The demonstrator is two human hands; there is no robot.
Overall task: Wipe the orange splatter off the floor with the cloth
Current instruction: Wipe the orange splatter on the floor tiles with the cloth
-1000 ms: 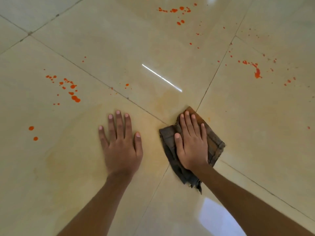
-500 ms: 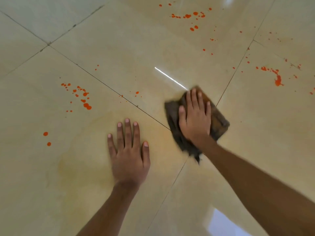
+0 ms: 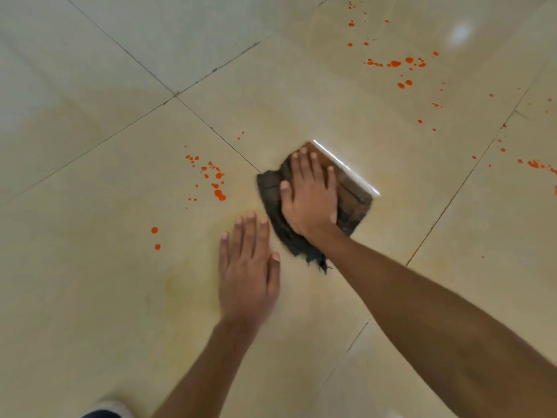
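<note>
A dark brown cloth (image 3: 352,203) lies flat on the glossy beige floor tiles, and my right hand (image 3: 309,196) presses down on it with fingers spread. Just left of it and nearer to me, my left hand (image 3: 247,267) rests flat on the bare tile, holding nothing. Orange splatter (image 3: 211,179) dots the tile left of the cloth, with two larger drops (image 3: 155,238) further left. More orange spots (image 3: 398,66) sit far up on the right, and another patch (image 3: 535,164) lies at the right edge. A faint yellowish smear (image 3: 187,285) marks the tile around my left hand.
Dark grout lines (image 3: 174,95) cross the floor between the large tiles. A bright strip of reflected light (image 3: 346,167) lies along the cloth's far edge. A bit of my clothing or foot (image 3: 105,410) shows at the bottom edge.
My right hand has slid the cloth forward and to the left across the tile joint. The head view has shifted, so the splatter sits lower and further right in frame. My left hand stays planted.
</note>
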